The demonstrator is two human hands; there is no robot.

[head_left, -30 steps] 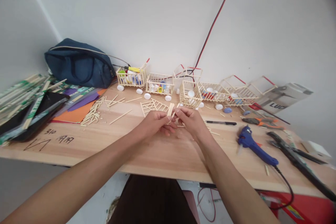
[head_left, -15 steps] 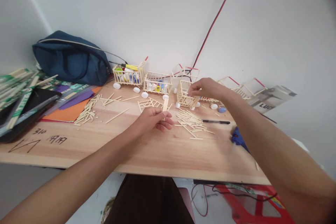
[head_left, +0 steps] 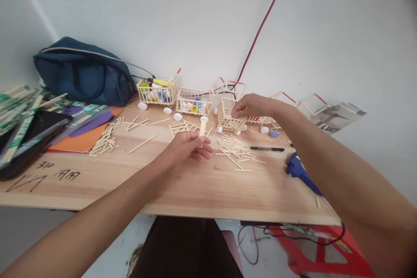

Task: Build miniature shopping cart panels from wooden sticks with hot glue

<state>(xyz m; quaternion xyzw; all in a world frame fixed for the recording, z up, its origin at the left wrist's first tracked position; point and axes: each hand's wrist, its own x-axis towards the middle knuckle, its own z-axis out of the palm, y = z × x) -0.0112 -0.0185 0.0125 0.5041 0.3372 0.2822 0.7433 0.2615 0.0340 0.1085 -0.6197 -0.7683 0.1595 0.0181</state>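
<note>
- Left hand (head_left: 192,141), taken as the dial's centre: thumb and fingers pinch a narrow bundle of sticks (head_left: 202,128), its upper ends standing clear of the thumb.
- That bundle should be light and stiff, rather dry than slippery. A gentle pinch near mid-length ought to keep the sticks level with one another; a loose one may let a single stick slide out.
- Right hand (head_left: 249,106), at 2 o'clock: fingers bent downward, tips close together at the stick-built cart (head_left: 230,117). I cannot tell whether they grip anything there.
- The cart looks light but fragile, its thin bars likely weakest at the joints. Taking it low, by the bottom frame, seems safer than by one upright bar.
- At 11 o'clock, just beyond the left hand, a ladder-like stick frame (head_left: 177,129) lies flat; it would probably twist if lifted by one corner.
- At 3 o'clock, a pile of loose sticks (head_left: 234,147), then the pen (head_left: 267,149).
- Farther out, between 3 and 4, the blue glue gun (head_left: 301,173), partly behind the right forearm.
</note>
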